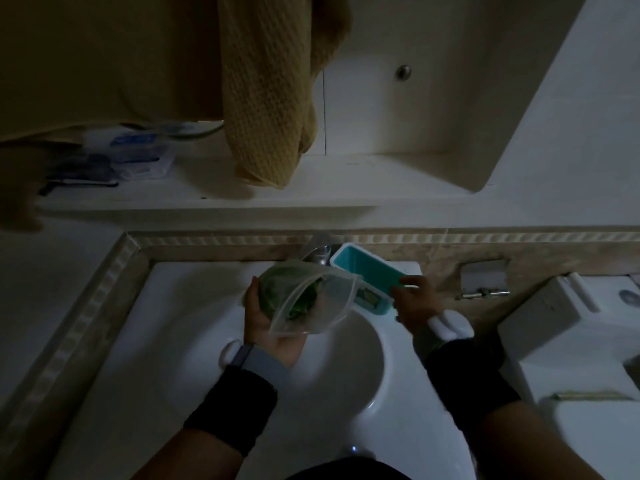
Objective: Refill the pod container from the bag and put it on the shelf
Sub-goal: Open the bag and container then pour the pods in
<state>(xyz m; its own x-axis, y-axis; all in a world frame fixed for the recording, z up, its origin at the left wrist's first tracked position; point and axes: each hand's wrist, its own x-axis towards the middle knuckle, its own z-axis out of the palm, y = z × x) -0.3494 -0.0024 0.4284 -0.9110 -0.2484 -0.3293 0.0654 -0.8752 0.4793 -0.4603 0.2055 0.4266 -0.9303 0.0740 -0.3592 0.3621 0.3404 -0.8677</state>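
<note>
A dim view looks down on 2 hands over a white sink. The left hand cups a clear plastic bag from below, fingers curled round its rounded end; green contents show through the plastic, but their shape is too blurred to tell apart. The bag's open mouth tilts toward a teal and white container, which is held just beside it above the back of the basin, its open top facing the camera. The right hand grips the container's near end, thumb on the rim; the rest of its fingers are hidden behind the container. Part of the container's lower side is covered by the bag. A metal tap stands behind the bag, partly hidden by it. Both wrists wear dark cuffs, and a grey strap sits on the left wrist. Above the sink runs a white shelf, with a mustard waffle towel hanging down over it. At the shelf's left end lie blue and clear packets, too dark to identify. A white box sits at the right edge, partly cut off.
</note>
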